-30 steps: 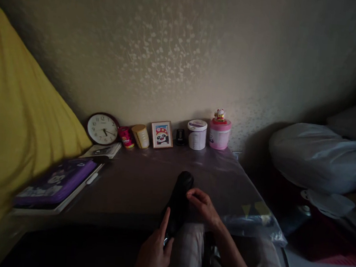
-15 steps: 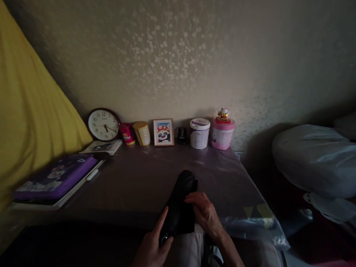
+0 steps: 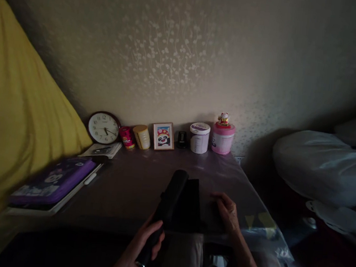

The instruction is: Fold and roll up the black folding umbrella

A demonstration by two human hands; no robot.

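Note:
My left hand (image 3: pixel 146 243) is wrapped round the slim handle of a long black cylindrical object (image 3: pixel 172 191). Its wider end points away from me over the table, and a shiny metal ring shows at the near end of the handle. It is too dark to tell its exact kind. Just right of it a flat black piece, like cloth or a pouch (image 3: pixel 190 204), lies on the table's near part. My right hand (image 3: pixel 227 211) hovers beside that piece, apart from it, with fingers loosely bent and nothing visible in them.
Along the wall stand a clock (image 3: pixel 103 128), a red can (image 3: pixel 127 137), a yellow-lidded canister (image 3: pixel 141 137), a panda picture frame (image 3: pixel 163 136) and two tubs, white (image 3: pixel 199 139) and pink (image 3: pixel 222 140). A purple case (image 3: pixel 54 180) lies left. Plastic film covers the table (image 3: pixel 129 179).
My right hand has let go of the black object's side and moved right. The left hand has drawn the object down and left and closed round its handle, uncovering more of the flat black piece.

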